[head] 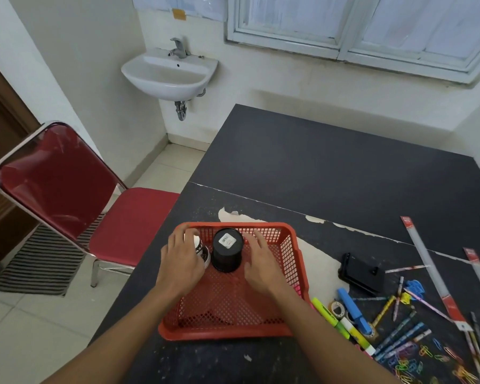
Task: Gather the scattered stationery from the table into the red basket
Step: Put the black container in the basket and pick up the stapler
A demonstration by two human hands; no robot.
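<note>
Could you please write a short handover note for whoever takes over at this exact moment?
Left hand: grips a white jar in the basket's far left corner.
Right hand: open, over the basket beside the black cup.
Done: jar and cup are inside the basket.
Left: on the table right of the basket lie highlighters, a blue marker, tape, pens, paper clips, rulers and a black tool.
</note>
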